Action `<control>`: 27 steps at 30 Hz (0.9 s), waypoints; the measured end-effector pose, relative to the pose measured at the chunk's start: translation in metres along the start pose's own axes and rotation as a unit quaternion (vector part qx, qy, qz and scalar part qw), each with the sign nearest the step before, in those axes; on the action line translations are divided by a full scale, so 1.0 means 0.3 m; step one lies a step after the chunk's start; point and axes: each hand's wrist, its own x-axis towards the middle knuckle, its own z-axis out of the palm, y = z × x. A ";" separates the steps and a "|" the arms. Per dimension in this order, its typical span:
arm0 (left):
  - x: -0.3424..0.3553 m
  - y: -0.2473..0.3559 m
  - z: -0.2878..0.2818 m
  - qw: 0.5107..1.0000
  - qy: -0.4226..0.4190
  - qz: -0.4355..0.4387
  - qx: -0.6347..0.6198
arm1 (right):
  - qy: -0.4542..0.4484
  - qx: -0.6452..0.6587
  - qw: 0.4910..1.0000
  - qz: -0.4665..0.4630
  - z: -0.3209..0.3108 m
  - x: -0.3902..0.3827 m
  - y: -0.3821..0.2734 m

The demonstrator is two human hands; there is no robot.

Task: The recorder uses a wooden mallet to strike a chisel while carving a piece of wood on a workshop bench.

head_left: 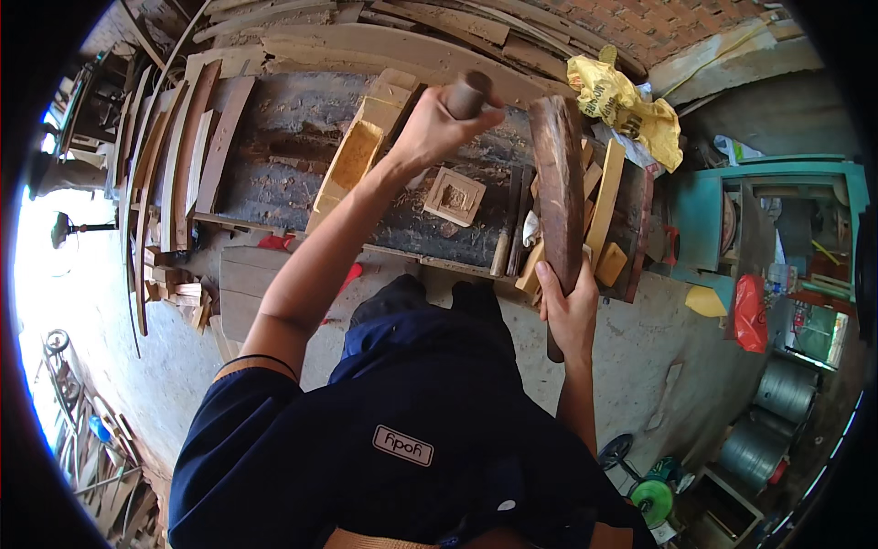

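My left hand (pixel 439 128) is raised over the workbench, its fingers wrapped round a short dark brown cylinder (pixel 469 95). A long dark wooden club (pixel 560 174) is gripped by my right hand (pixel 571 306) near its narrow lower end; the broad end points away over the bench. Between my arms, a square wooden block (pixel 455 197) with a carved hollow lies on the bench, shavings round it. Several long narrow tools (pixel 508 224), apparently chisels, lie just left of the club. A hollowed wooden trough (pixel 352 156) sits beyond my left forearm.
The dark, rough workbench (pixel 283 119) spans the space ahead. Boards (pixel 174 156) lean at its left end, and planks are stacked along its far side. A yellow sack (pixel 622 101) lies at the far right. A teal cabinet (pixel 700 220) stands to the right.
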 end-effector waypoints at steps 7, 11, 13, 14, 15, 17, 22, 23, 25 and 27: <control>-0.015 -0.420 0.006 0.869 -0.226 0.065 0.434 | -0.007 0.068 0.992 0.102 -0.027 -0.064 -0.001; -0.088 -0.528 -0.003 0.788 -0.269 0.064 0.551 | 0.018 0.086 0.992 0.095 -0.022 -0.085 -0.010; -0.106 -0.544 -0.009 0.735 -0.287 0.042 0.613 | 0.020 0.087 0.991 0.103 -0.023 -0.088 0.003; -0.112 -0.541 -0.006 0.734 -0.289 0.042 0.613 | 0.018 0.087 0.990 0.107 -0.023 -0.089 0.008; -0.119 -0.537 -0.005 0.733 -0.274 0.021 0.622 | 0.018 0.088 0.990 0.108 -0.023 -0.089 0.008; -0.139 -0.518 0.002 0.732 -0.256 -0.002 0.631 | 0.014 0.098 0.990 0.103 -0.019 -0.088 0.005; -0.184 -0.516 0.014 0.796 -0.166 -0.124 0.569 | -0.010 0.070 0.992 0.105 -0.020 -0.074 0.031; -0.201 -0.483 0.013 0.815 -0.158 -0.119 0.544 | -0.016 0.067 0.992 0.101 -0.019 -0.073 0.033; -0.221 -0.520 -0.009 0.822 -0.185 -0.134 0.522 | -0.020 0.066 0.993 0.092 -0.015 -0.066 0.024; -0.249 -0.579 -0.038 0.850 -0.203 -0.133 0.467 | -0.024 0.065 0.994 0.081 -0.006 -0.049 0.011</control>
